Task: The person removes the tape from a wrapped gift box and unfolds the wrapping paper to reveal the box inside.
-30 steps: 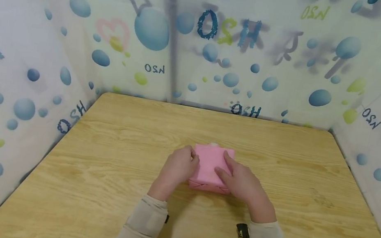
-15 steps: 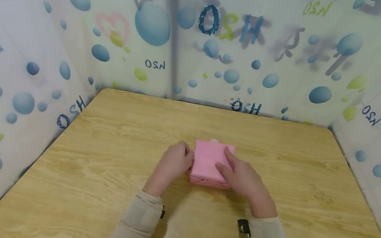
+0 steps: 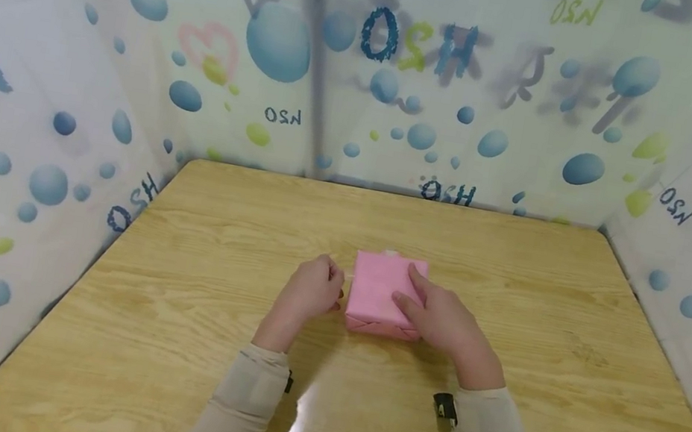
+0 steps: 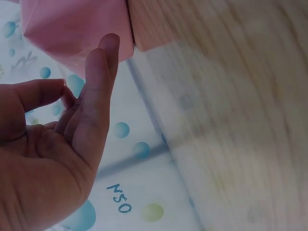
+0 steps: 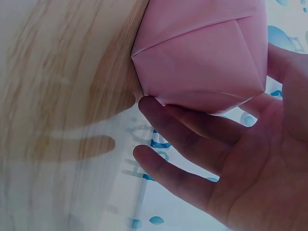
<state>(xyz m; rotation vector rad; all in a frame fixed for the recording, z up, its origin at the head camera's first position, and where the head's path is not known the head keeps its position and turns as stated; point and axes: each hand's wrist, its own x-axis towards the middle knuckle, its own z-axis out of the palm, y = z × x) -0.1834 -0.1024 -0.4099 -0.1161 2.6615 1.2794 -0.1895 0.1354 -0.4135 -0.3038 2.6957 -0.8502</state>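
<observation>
In the head view, a pink, paper-wrapped square box (image 3: 378,288) sits at 5 o'clock from the centre, on a pale wood-grained tabletop (image 3: 170,294). The right hand (image 3: 447,328), at the box's 4 o'clock, holds it, thumb on the top face and fingers against the side. The left hand (image 3: 311,290) is just beside it at 9 o'clock, fingers curled. A white backdrop printed with blue and green ovals (image 3: 350,103) stands at 12 o'clock beyond the tabletop.

In the left wrist view, the box is at 11 o'clock, the left hand at 8 o'clock. Its thumb meets one fingertip while two straighter fingers point to 12 o'clock; I cannot tell whether anything thin is pinched there.

In the right wrist view, the box is at 1 o'clock, creases folded across its end. From 4 o'clock the right hand's fingers reach its 7 o'clock corner, one finger spread apart from it
</observation>
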